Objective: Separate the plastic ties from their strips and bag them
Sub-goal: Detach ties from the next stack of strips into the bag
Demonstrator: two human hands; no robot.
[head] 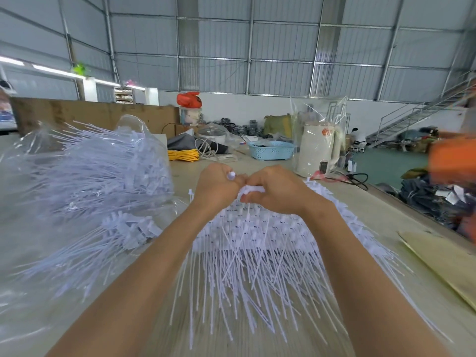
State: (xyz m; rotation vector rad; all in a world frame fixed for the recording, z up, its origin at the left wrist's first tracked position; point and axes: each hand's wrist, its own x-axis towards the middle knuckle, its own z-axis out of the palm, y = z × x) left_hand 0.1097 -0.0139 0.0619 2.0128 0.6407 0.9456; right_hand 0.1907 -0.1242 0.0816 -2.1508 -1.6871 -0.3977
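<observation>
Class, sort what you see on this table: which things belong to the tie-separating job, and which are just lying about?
Job:
left hand
right hand
strip of ties that both hands grip
pile of ties
clear bag of ties

Lying about:
blue basket
yellow cord
white kettle
cardboard sheet

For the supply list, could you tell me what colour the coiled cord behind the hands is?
Yellow: the coiled cord on the table, shown best in the head view.

White ties [247,256]; clear bag [38,176]; yellow cord [183,155]; light-blue perforated basket [271,150]; cream kettle [318,148].
</observation>
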